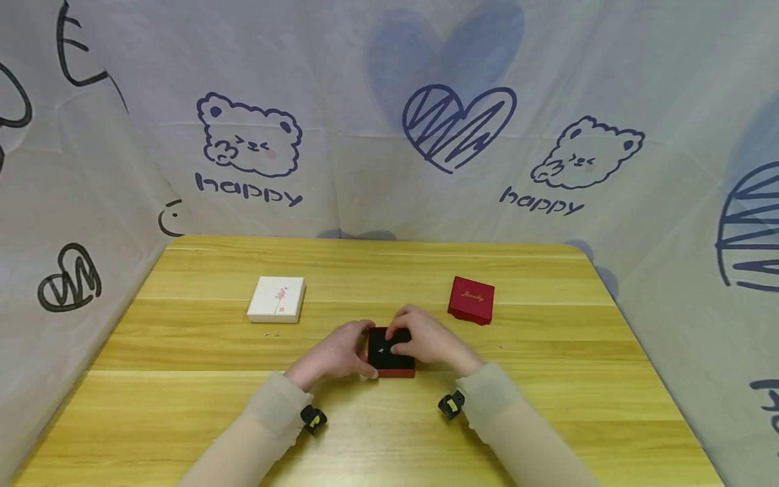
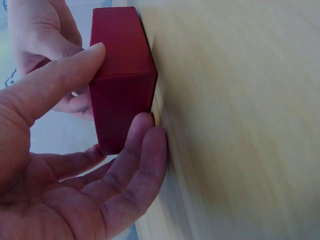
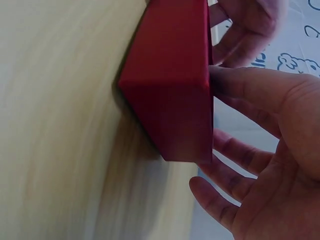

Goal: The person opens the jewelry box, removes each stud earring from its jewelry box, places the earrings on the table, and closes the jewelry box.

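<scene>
A small red jewelry box [image 1: 396, 373] with a black insert [image 1: 398, 362] sits lidless in front of the person. My left hand [image 1: 343, 348] grips its left side, the thumb [image 2: 92, 57] on the near side and fingers round the corner. A tiny silvery stud, perhaps an earring [image 1: 381, 350], shows on the black insert. My right hand [image 1: 429, 338] reaches over the right side of the box, its thumb and forefinger bent down at the insert. Whether anything lies between those fingertips is hidden; in the right wrist view the box wall [image 3: 170, 50] covers them.
The red lid [image 1: 471, 299] with gold lettering lies behind and right of the box. A closed white box [image 1: 276, 299] with a pink flower print stands at the left, with two tiny pieces [image 1: 272, 333] before it. Another tiny piece [image 1: 501, 347] lies to the right on the wooden table [image 1: 548, 406].
</scene>
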The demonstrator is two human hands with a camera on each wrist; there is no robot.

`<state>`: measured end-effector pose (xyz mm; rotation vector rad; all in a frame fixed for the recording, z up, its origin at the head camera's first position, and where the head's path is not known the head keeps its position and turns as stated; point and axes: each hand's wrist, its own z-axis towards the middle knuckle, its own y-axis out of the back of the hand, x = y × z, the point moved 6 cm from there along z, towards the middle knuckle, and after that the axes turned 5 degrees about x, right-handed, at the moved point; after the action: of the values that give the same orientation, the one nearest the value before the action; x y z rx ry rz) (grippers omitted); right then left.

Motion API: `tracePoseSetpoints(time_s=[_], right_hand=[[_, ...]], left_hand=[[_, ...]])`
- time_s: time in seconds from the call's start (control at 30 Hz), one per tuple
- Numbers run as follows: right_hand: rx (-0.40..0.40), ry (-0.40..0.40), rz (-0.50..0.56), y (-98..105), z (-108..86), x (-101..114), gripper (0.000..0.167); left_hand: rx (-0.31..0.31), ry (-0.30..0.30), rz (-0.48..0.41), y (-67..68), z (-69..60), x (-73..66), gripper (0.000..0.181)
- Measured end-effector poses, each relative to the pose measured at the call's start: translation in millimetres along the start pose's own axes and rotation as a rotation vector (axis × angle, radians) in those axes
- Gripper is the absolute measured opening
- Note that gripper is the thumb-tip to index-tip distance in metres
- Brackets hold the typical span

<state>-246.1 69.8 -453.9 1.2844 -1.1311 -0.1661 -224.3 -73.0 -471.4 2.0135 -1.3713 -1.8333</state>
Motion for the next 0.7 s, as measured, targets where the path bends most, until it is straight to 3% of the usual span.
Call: tracePoseSetpoints(time_s=[0.7], right_hand=[[0.041,0.006,-0.027,-15,10.1,3,0.011]], left_hand=[[0.008,0.003,0.003,-1.6,1.8,2.7,0.088]])
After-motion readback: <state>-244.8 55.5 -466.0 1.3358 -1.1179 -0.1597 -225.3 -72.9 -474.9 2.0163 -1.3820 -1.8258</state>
